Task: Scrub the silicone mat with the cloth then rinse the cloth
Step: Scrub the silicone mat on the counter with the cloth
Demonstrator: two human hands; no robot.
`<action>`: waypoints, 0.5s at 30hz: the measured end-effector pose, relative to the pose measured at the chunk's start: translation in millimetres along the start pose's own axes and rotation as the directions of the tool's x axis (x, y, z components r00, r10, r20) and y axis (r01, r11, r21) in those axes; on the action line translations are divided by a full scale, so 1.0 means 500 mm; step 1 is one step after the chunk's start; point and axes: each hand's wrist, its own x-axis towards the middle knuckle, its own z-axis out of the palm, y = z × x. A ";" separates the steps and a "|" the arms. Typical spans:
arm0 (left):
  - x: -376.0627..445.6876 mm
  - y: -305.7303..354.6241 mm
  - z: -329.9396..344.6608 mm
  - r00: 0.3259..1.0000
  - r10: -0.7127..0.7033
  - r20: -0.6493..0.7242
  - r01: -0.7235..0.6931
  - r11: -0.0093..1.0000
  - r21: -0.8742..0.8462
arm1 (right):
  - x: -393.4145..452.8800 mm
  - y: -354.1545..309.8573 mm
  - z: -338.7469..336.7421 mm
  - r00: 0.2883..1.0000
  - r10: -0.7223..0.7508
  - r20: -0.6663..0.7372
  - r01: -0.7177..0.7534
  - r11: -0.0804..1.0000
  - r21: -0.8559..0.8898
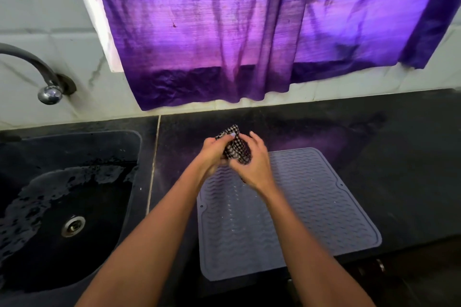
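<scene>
Item: checked cloth (pixel 235 148), bunched between my left hand (pixel 214 154) and right hand (pixel 252 164), both gripping it, above the silicone mat's (pixel 287 207) far edge. Soft, light, possibly damp; I'd hold the wad whole.

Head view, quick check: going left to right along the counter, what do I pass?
Tap → sink → left hand → checked cloth, gripped in both hands → right hand → silicone mat, reaching furthest right.
</scene>
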 end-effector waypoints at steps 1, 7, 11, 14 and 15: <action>-0.001 0.003 0.004 0.999 -0.041 0.030 0.042 0.998 -0.037 | -0.007 0.007 0.006 0.997 -0.057 0.059 0.059 0.998 -0.032; 0.003 0.012 0.000 0.936 -0.218 0.275 0.207 0.976 0.069 | 0.005 0.058 0.013 0.949 0.316 0.007 -0.274 0.810 0.519; 0.018 -0.045 -0.053 0.997 0.021 -0.079 0.017 0.893 0.449 | 0.026 0.089 -0.025 0.837 0.537 -0.106 -0.446 0.781 0.437; 0.023 -0.122 -0.130 0.954 0.267 -0.136 -0.020 0.509 0.861 | 0.018 0.099 -0.041 0.964 0.243 -0.106 -0.262 0.937 -0.231; 0.023 -0.147 -0.151 0.958 0.267 -0.103 -0.012 0.395 0.918 | 0.010 0.102 -0.031 0.987 0.162 -0.012 -0.154 0.911 -0.383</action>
